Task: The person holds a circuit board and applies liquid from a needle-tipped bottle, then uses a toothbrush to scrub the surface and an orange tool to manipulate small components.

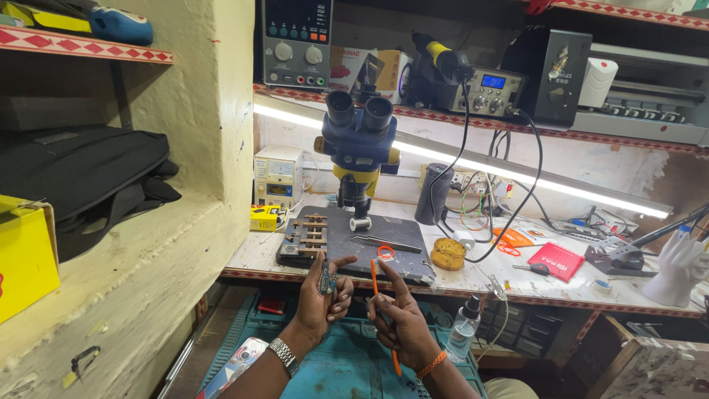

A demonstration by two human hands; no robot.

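Right now the left hand [319,295] is pinching a small green circuit board [325,279] upright between thumb and fingers, just below the dark work mat [399,240] at the bench [255,255] edge. At its three o'clock, the right hand [399,321] is closing around orange-handled tweezers [375,275], tips angling toward the board. Above, at twelve o'clock, a blue and yellow microscope [358,144] is standing over the mat. With the board held in mid-air, a slipping tip could probably scratch it or knock it down onto the teal mat [354,366].
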